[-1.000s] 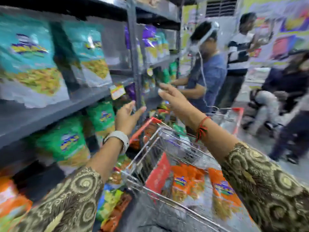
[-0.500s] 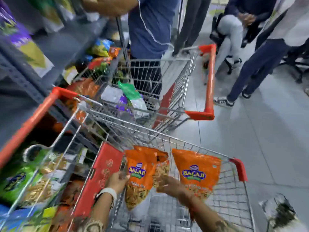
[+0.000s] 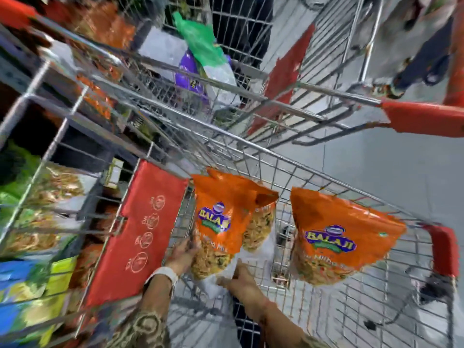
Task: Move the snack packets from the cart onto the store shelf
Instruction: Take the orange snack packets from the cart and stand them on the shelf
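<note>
I look down into a wire cart (image 3: 313, 172) with red corner guards. Inside it stand orange snack packets: one in front (image 3: 216, 222) with a second (image 3: 261, 222) tucked behind it, and a third (image 3: 336, 237) leaning on the right. My left hand (image 3: 184, 254) grips the left edge of the front packet. My right hand (image 3: 238, 280) holds its white lower end from the right. The store shelf (image 3: 37, 222) runs along the left, seen through the cart's wires, with green, yellow and orange packets on it.
A second wire cart (image 3: 301, 96) with red handles sits just beyond mine, holding green and purple packets (image 3: 198, 51). A person's legs and shoe (image 3: 411, 71) stand at the top right. Grey tiled floor (image 3: 401, 172) lies to the right.
One second ago both hands were raised toward the shelf with nothing in them. They dropped into the cart and closed on the front orange packet; my view tilted further down.
</note>
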`<state>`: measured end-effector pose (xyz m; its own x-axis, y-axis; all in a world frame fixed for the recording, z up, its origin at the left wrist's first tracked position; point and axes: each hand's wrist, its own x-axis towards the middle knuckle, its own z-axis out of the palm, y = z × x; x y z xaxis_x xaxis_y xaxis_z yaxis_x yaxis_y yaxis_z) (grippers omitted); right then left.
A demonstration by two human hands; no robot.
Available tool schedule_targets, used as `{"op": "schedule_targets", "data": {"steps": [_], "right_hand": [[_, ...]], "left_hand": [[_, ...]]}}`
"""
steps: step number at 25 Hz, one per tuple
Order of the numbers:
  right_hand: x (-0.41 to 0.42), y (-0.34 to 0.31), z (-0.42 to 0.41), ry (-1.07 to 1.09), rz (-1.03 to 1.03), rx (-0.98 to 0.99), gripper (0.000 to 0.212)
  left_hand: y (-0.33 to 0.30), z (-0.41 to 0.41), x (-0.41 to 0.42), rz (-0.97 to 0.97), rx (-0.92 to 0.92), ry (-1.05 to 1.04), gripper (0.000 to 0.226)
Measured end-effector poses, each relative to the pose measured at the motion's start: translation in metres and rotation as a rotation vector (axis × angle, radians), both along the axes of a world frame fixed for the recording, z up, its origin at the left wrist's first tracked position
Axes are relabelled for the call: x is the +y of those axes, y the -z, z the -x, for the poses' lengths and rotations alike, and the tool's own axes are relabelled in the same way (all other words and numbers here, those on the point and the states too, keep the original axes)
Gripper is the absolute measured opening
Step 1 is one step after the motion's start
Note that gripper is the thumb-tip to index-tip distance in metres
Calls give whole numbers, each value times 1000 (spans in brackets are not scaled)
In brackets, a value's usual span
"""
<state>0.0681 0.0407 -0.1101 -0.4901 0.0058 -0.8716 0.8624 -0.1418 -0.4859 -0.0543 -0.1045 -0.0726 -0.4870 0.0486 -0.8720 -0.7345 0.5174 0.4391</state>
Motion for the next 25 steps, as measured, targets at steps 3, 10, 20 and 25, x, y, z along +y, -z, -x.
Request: {"op": "schedule_targets", "data": {"steps": [3,10,20,25], "right_hand": [[11,-5,-12,23,96,-30,70],[39,-160,13,21,142,273,84],[-97,-526,25,-273,158,1131,72],[-241,-665,-17,-466,338,1393,74]], "left_hand": [[-35,1,5,-36,55,13,30],[-183,-2,6,-131,416,-4,28],[-551,-98,-154,-183,1292,-267,25],[-687,-211,-282,14,1599,-508,40]]}}
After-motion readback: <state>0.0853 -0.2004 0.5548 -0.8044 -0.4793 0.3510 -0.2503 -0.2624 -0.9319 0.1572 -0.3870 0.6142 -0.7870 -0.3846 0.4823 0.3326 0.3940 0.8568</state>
